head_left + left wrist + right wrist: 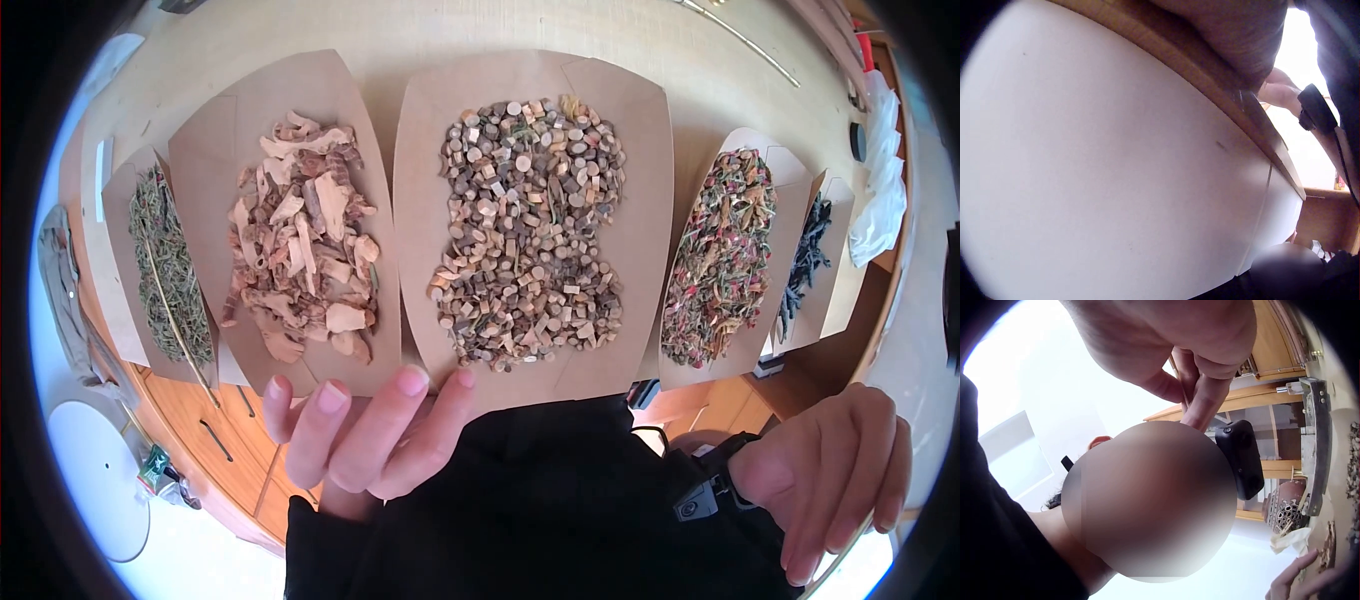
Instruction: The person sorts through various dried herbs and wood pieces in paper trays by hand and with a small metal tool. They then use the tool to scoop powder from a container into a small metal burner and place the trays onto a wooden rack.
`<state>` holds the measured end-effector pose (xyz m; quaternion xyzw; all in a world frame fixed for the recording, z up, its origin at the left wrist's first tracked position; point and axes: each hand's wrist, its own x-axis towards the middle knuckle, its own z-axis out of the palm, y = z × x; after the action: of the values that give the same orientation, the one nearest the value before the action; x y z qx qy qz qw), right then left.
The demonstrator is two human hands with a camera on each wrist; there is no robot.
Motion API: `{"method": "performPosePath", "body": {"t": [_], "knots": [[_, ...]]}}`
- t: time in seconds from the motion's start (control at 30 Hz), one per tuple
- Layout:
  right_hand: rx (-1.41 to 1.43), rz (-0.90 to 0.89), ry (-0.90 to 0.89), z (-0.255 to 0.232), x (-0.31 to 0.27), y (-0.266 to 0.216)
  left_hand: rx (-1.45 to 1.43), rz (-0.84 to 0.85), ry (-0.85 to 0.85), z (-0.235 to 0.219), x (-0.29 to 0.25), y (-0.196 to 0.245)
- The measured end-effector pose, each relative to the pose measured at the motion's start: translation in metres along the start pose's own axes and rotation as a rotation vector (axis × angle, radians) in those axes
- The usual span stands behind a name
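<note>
In the head view, my left hand (370, 430) is at the front edges of the two middle trays, fingers apart and slightly bent, fingertips over the cardboard rims, with nothing gripped. One tray (205, 150) holds pale brown chips (305, 235); the other (420, 130) holds cut stem pieces (530, 230). My right hand (835, 475) is at the lower right, away from the trays, its fingers bent downward. From the right wrist, that hand (1172, 337) seems to pinch a thin brown piece (1181, 380) near the person's head; most of the piece is hidden.
Outer trays hold green dried stems (170, 265), red-green mixed herbs (720, 255) and dark pieces (808, 255). A metal rod (745, 45) and a white plastic bag (880, 170) lie farther back. A patterned brown pot (1285, 503) stands beyond in the right wrist view.
</note>
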<state>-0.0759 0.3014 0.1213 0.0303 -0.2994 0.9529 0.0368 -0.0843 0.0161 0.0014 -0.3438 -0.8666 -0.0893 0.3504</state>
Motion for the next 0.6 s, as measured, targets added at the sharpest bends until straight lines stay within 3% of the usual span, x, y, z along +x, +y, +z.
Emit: {"method": "performPosePath", "body": {"t": [0.17,0.23,0.27,0.3,0.37,0.47,0.53,0.6], "knots": [[-0.02,0.047,0.011,-0.003,-0.003,-0.011,0.001,0.003,0.008,0.002,0.0,0.0],[-0.449,0.209,-0.03,-0.009,-0.008,-0.021,-0.005,0.0,0.0,0.0,0.0,-0.001],[-0.58,-0.11,0.224,0.001,-0.018,0.018,-0.001,-0.003,0.003,-0.001,0.0,0.0],[-0.581,-0.109,0.215,-0.01,-0.016,0.023,-0.032,-0.02,-0.024,-0.002,0.0,0.001],[-1.35,-0.236,-0.026,-0.031,-0.002,0.031,-0.057,-0.042,-0.047,-0.006,0.0,0.005],[-1.35,-0.302,0.064,-0.04,-0.004,0.037,-0.084,-0.168,-0.066,-0.009,0.001,0.009],[-1.373,-0.273,0.104,-0.042,0.0,0.043,-0.083,-0.046,-0.132,-0.011,0.001,0.001],[-1.379,-0.179,0.137,-0.04,0.001,0.045,-0.088,-0.033,-0.113,-0.008,0.001,-0.001]]}}
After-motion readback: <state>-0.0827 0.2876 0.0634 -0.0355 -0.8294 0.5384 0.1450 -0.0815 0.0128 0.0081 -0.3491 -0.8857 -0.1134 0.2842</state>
